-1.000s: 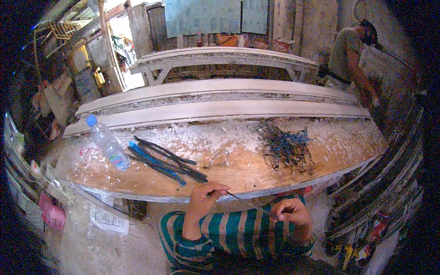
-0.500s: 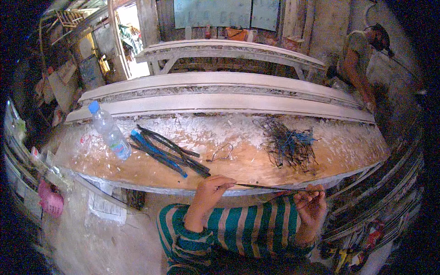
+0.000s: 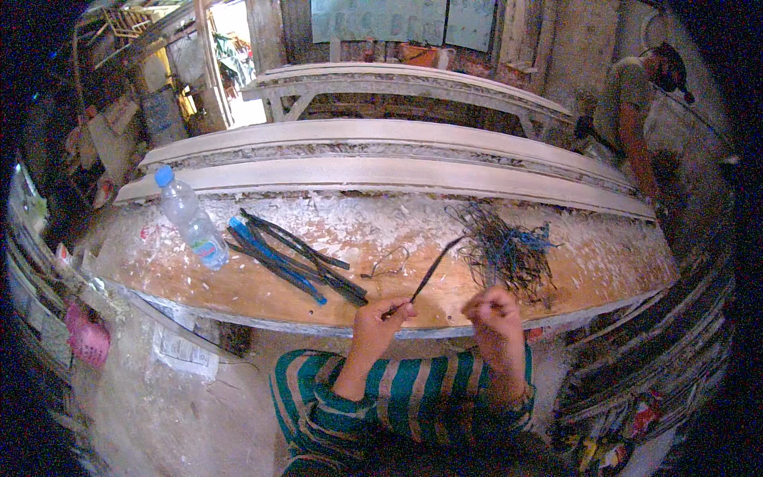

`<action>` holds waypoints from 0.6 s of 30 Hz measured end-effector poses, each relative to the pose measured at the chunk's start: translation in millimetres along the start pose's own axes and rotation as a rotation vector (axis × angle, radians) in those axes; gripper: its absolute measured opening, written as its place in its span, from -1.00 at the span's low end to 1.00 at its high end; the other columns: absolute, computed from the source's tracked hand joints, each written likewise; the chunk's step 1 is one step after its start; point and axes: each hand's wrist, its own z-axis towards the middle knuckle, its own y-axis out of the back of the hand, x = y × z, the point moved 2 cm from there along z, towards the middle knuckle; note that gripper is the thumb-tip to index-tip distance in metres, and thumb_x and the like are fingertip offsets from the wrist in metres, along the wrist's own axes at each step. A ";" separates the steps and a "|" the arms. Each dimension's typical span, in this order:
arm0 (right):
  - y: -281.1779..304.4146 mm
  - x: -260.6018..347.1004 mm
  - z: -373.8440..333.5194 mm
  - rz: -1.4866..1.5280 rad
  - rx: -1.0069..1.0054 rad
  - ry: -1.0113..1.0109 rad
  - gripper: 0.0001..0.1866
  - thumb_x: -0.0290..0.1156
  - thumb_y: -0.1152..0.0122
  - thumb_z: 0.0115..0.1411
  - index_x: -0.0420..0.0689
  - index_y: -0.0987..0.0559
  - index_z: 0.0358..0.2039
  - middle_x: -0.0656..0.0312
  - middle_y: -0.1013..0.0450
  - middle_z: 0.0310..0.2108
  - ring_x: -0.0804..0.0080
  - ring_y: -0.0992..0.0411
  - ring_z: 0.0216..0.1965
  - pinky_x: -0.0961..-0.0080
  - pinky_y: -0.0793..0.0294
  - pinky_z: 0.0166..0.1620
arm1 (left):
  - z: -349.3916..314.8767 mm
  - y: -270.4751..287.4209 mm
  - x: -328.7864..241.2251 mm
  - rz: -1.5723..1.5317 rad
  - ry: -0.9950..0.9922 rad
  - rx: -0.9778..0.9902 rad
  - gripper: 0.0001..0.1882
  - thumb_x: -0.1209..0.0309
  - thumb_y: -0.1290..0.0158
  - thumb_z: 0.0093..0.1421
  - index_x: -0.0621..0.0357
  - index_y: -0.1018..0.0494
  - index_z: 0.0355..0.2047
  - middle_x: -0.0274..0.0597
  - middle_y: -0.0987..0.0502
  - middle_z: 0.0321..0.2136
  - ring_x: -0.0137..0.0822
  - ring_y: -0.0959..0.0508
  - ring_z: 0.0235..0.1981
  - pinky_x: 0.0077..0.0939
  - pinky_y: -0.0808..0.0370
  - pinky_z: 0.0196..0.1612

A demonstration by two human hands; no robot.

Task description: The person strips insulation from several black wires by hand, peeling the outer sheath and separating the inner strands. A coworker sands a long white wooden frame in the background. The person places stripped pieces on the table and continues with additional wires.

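Near the front edge of the table, my left hand (image 3: 377,324) pinches a thin black strip (image 3: 432,272), which slants up and to the right toward the tangle. My right hand (image 3: 497,314) is raised beside it with curled fingers, slightly blurred; whatever may be between them does not show clearly. Just beyond that hand lies a tangled heap of thin black and blue strands (image 3: 513,250). To the left, several longer black strips (image 3: 318,274) and a blue strip (image 3: 274,261) lie bundled on the wood. A small loop of thin cord (image 3: 387,262) rests between bundle and heap.
A clear plastic bottle with a blue cap (image 3: 191,216) stands at the left. White flakes cover much of the wooden table (image 3: 214,290). Long pale mouldings (image 3: 381,173) run along its far side. Another person (image 3: 636,111) works at the far right. A pink basket (image 3: 87,338) is lower left.
The black strip, stretched level between both hands before, now points up and away from my left hand alone. My right hand has moved left and up, closer to my left hand.
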 end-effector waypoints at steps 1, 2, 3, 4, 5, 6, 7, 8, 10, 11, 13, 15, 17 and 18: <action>-6.6 -7.5 8.5 -0.113 0.040 -0.031 -0.91 -0.47 -0.13 0.03 -0.17 -0.42 -0.45 0.23 -0.38 -0.47 0.46 -0.35 -0.41 0.53 -0.34 -0.24 | 2.0 0.5 -1.7 -0.050 0.090 0.007 -0.79 0.37 -0.01 0.11 0.27 -0.48 -0.33 -0.20 -0.55 -0.44 -0.47 -0.53 -0.41 -0.65 -0.43 -0.41; -12.8 -12.1 15.4 -0.241 0.076 -0.053 -0.93 -0.50 -0.12 0.02 -0.18 -0.42 -0.47 0.23 -0.39 -0.49 0.48 -0.35 -0.42 0.57 -0.34 -0.26 | 5.7 1.9 -7.4 -0.073 0.049 -0.005 -0.79 0.37 -0.02 0.11 0.26 -0.48 -0.34 -0.21 -0.55 -0.45 -0.48 -0.52 -0.43 -0.67 -0.42 -0.43; -17.7 -15.4 21.4 -0.233 0.082 -0.075 -0.93 -0.52 -0.12 0.02 -0.18 -0.42 -0.47 0.25 -0.39 -0.51 0.50 -0.35 -0.43 0.59 -0.34 -0.27 | 11.5 3.5 -13.6 -0.089 0.036 -0.012 -0.80 0.38 -0.02 0.10 0.26 -0.48 -0.34 -0.23 -0.54 -0.46 -0.50 -0.52 -0.45 -0.68 -0.41 -0.44; -21.4 -17.8 25.7 -0.240 0.078 -0.094 -0.94 -0.53 -0.12 0.01 -0.18 -0.42 -0.48 0.27 -0.39 -0.53 0.52 -0.35 -0.44 0.60 -0.33 -0.28 | 19.5 5.0 -19.8 -0.095 0.024 -0.021 -0.81 0.38 -0.03 0.10 0.26 -0.48 -0.35 -0.24 -0.54 -0.47 -0.52 -0.51 -0.46 -0.69 -0.40 -0.46; -23.9 -19.1 30.7 -0.251 0.085 -0.109 -0.94 -0.55 -0.12 0.00 -0.18 -0.42 -0.49 0.28 -0.39 -0.55 0.54 -0.35 -0.45 0.61 -0.33 -0.29 | 29.2 6.2 -25.0 -0.157 0.015 -0.026 -0.81 0.38 -0.03 0.10 0.26 -0.48 -0.35 -0.27 -0.53 -0.49 -0.53 -0.49 -0.49 -0.70 -0.38 -0.47; -25.9 -20.7 40.1 -0.264 0.062 -0.062 -0.93 -0.55 -0.14 -0.01 -0.18 -0.42 -0.50 0.31 -0.39 -0.54 0.57 -0.35 -0.46 0.63 -0.32 -0.31 | 40.1 6.8 -28.1 -0.206 0.007 -0.031 -0.81 0.37 -0.03 0.09 0.25 -0.48 -0.36 -0.29 -0.52 -0.50 -0.55 -0.46 -0.52 -0.70 -0.37 -0.48; -26.3 -22.4 48.0 -0.255 0.047 -0.047 -0.93 -0.55 -0.14 -0.01 -0.17 -0.42 -0.51 0.31 -0.39 -0.54 0.57 -0.35 -0.46 0.63 -0.32 -0.31 | 51.1 6.9 -28.4 -0.232 -0.012 -0.042 -0.80 0.37 -0.04 0.09 0.25 -0.48 -0.36 -0.31 -0.51 -0.52 -0.56 -0.44 -0.55 -0.71 -0.36 -0.49; -24.7 -23.5 56.3 -0.255 0.034 -0.031 -0.93 -0.54 -0.14 -0.01 -0.17 -0.43 -0.51 0.31 -0.39 -0.54 0.57 -0.35 -0.46 0.63 -0.32 -0.31 | 61.4 5.6 -24.7 -0.218 0.017 -0.019 -0.79 0.34 -0.06 0.07 0.23 -0.48 -0.36 -0.37 -0.48 -0.56 -0.59 -0.37 -0.60 -0.71 -0.32 -0.51; -16.1 -28.8 70.3 -0.467 -0.072 -0.033 -0.93 -0.54 -0.16 -0.01 -0.16 -0.43 -0.52 0.32 -0.39 -0.54 0.57 -0.35 -0.46 0.65 -0.32 -0.31 | 77.0 1.7 -11.5 -0.233 0.011 0.039 -0.78 0.33 -0.07 0.06 0.23 -0.48 -0.35 -0.39 -0.47 -0.57 -0.59 -0.37 -0.60 -0.71 -0.32 -0.50; -13.6 -33.2 74.1 -0.395 -0.007 0.002 -0.93 -0.54 -0.15 -0.01 -0.16 -0.43 -0.52 0.32 -0.39 -0.55 0.58 -0.35 -0.46 0.65 -0.32 -0.32 | 81.2 -0.5 -3.3 -0.244 0.012 0.071 -0.78 0.33 -0.08 0.06 0.23 -0.48 -0.35 -0.40 -0.46 -0.58 -0.59 -0.36 -0.60 -0.71 -0.32 -0.50; -3.2 -44.6 76.2 -0.426 -0.013 -0.039 -0.93 -0.56 -0.15 -0.01 -0.16 -0.43 -0.52 0.33 -0.38 -0.56 0.58 -0.35 -0.46 0.65 -0.32 -0.32 | 81.6 -3.7 12.4 -0.261 0.066 0.108 -0.77 0.36 -0.11 0.03 0.23 -0.49 -0.33 -0.39 -0.47 -0.58 -0.58 -0.37 -0.61 -0.71 -0.33 -0.51; 7.3 -55.9 72.3 -0.260 0.010 -0.172 -0.93 -0.54 -0.16 0.00 -0.16 -0.43 -0.52 0.34 -0.39 -0.57 0.61 -0.33 -0.50 0.67 -0.30 -0.38 | 75.3 -5.1 22.9 -0.263 0.195 0.106 -0.77 0.36 -0.12 0.02 0.24 -0.50 -0.33 -0.38 -0.48 -0.58 -0.58 -0.38 -0.60 -0.71 -0.33 -0.51; 12.7 -67.5 67.7 -0.131 -0.006 -0.342 -0.92 -0.52 -0.16 0.02 -0.16 -0.43 -0.52 0.35 -0.39 -0.57 0.63 -0.31 -0.54 0.68 -0.29 -0.44 | 70.7 -4.8 22.9 -0.325 0.166 0.117 -0.75 0.36 -0.12 0.02 0.25 -0.50 -0.32 -0.37 -0.49 -0.56 -0.57 -0.39 -0.60 -0.71 -0.34 -0.51; 11.5 -70.6 67.2 -0.180 0.034 -0.269 -0.95 -0.49 -0.13 0.04 -0.11 -0.44 -0.50 0.37 -0.33 -0.65 0.68 -0.19 -0.70 0.69 -0.13 -0.67 | 70.0 -4.1 21.6 -0.296 0.170 0.114 -0.75 0.36 -0.12 0.02 0.25 -0.50 -0.31 -0.36 -0.49 -0.56 -0.56 -0.39 -0.60 -0.71 -0.34 -0.51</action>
